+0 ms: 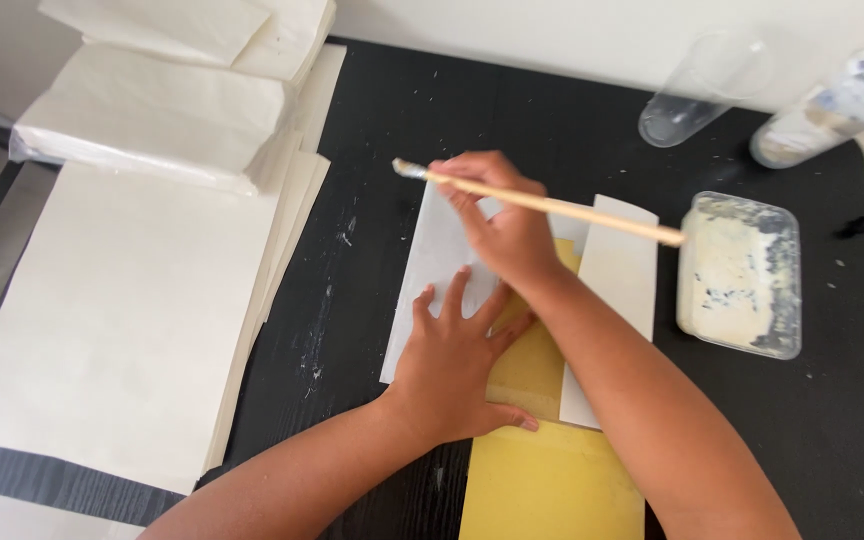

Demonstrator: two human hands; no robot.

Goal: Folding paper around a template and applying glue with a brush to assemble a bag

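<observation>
Both hands work mid-surface: the left hand (457,365) lies flat with fingers spread on the white paper flap (437,270) over the yellow sheet (552,480), while the right hand (507,230), just beyond, grips a brush (542,203) lying crosswise, bristles leftward.

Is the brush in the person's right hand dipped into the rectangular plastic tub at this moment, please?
No, the right hand holds the brush over the white paper, with its bristles pointing away from the tub.
</observation>
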